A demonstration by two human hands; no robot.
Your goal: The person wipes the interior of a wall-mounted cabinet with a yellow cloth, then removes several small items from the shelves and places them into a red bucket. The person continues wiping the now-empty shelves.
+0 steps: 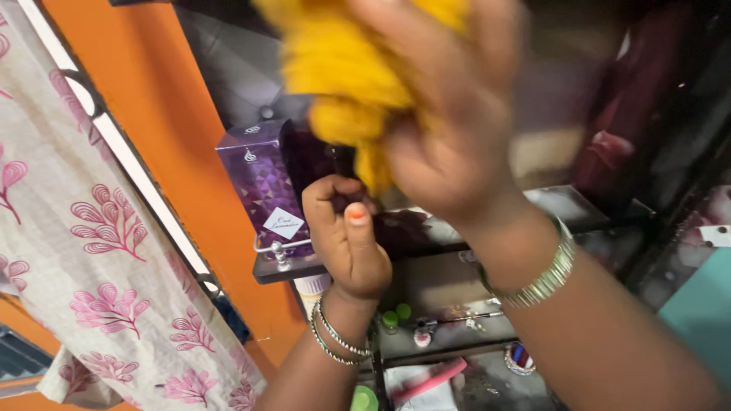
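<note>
Above the shelf [426, 236], right hand [449, 144] bunches yellow cloth [343, 68], hanging downward.

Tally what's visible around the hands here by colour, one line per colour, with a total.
Yellow: 1, the cloth held by the right hand
Purple: 1, the box on the shelf beside the left hand
Green: 3, two small caps and one larger lid
Pink: 1, the comb
Total: 6
</note>
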